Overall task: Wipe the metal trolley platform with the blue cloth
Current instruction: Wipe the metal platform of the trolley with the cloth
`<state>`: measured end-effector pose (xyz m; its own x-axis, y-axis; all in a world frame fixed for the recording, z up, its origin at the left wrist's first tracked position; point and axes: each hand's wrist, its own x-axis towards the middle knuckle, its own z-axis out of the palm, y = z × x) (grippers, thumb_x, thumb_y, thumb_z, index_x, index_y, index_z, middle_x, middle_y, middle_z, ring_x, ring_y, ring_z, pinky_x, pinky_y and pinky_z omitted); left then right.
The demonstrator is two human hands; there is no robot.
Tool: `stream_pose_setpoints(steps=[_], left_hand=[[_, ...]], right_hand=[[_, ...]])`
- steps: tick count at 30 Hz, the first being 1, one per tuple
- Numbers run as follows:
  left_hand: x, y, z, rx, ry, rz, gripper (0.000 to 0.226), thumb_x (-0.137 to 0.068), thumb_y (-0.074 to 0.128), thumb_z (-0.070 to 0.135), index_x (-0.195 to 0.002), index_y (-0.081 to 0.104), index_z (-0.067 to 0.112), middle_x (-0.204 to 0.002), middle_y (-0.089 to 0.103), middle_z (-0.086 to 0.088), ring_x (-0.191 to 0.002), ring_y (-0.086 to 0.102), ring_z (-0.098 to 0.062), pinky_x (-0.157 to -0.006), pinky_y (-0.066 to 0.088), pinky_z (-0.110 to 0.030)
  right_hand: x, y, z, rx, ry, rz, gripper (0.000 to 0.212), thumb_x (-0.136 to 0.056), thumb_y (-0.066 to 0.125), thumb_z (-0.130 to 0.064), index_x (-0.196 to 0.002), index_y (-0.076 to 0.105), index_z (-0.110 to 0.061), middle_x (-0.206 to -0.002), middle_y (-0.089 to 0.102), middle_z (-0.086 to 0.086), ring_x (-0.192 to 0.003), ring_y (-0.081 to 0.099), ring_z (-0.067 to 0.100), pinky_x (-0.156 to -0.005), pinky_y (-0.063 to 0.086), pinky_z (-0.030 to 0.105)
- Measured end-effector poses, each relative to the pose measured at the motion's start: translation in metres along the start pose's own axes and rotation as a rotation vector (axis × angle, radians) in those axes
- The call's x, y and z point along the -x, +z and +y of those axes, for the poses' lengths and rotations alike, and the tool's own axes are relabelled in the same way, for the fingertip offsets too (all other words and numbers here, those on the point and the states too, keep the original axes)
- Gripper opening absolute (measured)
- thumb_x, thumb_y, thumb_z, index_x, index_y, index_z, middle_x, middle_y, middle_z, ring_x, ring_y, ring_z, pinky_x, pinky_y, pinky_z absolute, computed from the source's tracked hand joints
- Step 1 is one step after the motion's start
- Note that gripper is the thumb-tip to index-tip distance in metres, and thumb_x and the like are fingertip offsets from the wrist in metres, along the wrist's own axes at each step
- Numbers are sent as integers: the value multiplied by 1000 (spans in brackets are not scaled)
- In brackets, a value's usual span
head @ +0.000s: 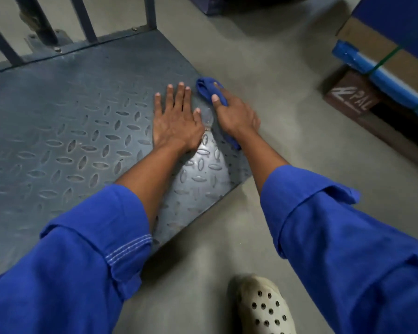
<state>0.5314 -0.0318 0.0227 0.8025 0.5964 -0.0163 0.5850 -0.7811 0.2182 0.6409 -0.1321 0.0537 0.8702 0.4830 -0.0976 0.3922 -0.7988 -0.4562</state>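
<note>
The metal trolley platform (58, 121) lies low on the grey floor (263, 56). Its surface is stamped with raised oval treads, and grey upright bars (88, 22) rise from its far edge.

The left hand (176, 121) lies flat on the plate near the right edge, palm down, fingers straight and a little spread, holding nothing. Just beside it, the right hand (235, 115) grips the blue cloth (208, 90), with the fingers curled over the bunched fabric and the thumb pressed along its near side. The cloth sits on the platform's right edge, towards the far corner. Its bunched end pokes out beyond the fingertips, and another bit shows under the wrist (the fabric in between is hidden by the hand). The two hands are close but not touching, and the plate just below them catches a bright glare. Both forearms are bare up to rolled blue sleeves (94, 237).

At the bottom, a pale shoe (263, 307) with round holes stands on the floor. At the right, a cardboard box (372, 42) with a blue wrapped edge and a green strap (384, 59) sits above a brown wooden block (348, 97) painted with white letters.
</note>
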Motion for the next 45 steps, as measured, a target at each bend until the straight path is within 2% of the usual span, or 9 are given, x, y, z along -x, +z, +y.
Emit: stream_pose_setpoints(steps=[7,13,19,25,32,36,39,42,45], left_hand=[[53,1,3,-4,108,-33,67,-112,11,45,-171,-4,16,-180,-10,-2,-166,-13,-23,-133,-10,-51],[86,1,1,-3,154,-38,66,-112,10,45,-171,-5,17,-180,-10,-4,-165,-14,-25,-134,-8,-52],[106,-2,7,-1,142,-57,66,-112,11,44,-170,-6,17,-179,-13,-4,-165,-15,-25,-133,-11,-52],[113,2,7,-12,160,-66,67,-112,10,45,-170,-7,18,-179,-13,-4,-165,-15,-25,-133,-8,-53],[114,6,12,-1,139,-42,67,-112,12,44,-171,-3,17,-180,-10,-5,-166,-13,-26,-133,-7,-54],[114,6,17,5,147,-37,67,-111,13,44,-170,-2,15,-180,-8,-5,-166,-11,-27,-133,-6,-55],[110,4,16,10,188,-51,67,-112,14,44,-170,-2,15,-180,-7,-4,-166,-11,-25,-134,-7,-54],[96,-2,-4,23,335,-97,68,-112,15,49,-171,1,18,-180,-4,-1,-166,-8,-20,-134,-9,-48],[81,-12,-33,26,492,-129,72,-105,11,53,-171,11,24,-180,6,2,-167,0,-18,-134,-6,-44]], right_hand=[[54,-15,58,14,71,67,48,-102,36,-65,-147,45,-54,-144,63,3,-131,57,36,-104,44,40],[79,-15,87,-91,102,143,45,-100,41,-61,-144,50,-54,-136,68,0,-126,60,35,-101,47,38],[60,-21,67,-33,87,35,46,-103,40,-57,-145,53,-42,-143,63,6,-131,56,38,-105,44,39],[28,-14,31,-13,27,-26,54,-101,34,-64,-150,47,-43,-149,58,8,-136,53,38,-109,42,43],[71,-3,47,11,50,214,50,-104,37,-60,-152,43,-48,-141,64,4,-127,60,36,-103,46,42],[99,13,77,-155,103,373,46,-104,43,-55,-149,49,-46,-138,62,0,-125,59,30,-102,46,39],[113,26,78,-333,126,417,46,-105,45,-52,-151,47,-48,-152,49,-2,-140,46,23,-114,39,36],[131,46,67,-439,149,456,46,-106,46,-50,-152,46,-47,-169,27,-5,-156,24,19,-126,27,38],[154,67,48,-472,104,529,45,-107,47,-45,-151,52,-38,-170,27,-1,-157,23,21,-127,24,47]])
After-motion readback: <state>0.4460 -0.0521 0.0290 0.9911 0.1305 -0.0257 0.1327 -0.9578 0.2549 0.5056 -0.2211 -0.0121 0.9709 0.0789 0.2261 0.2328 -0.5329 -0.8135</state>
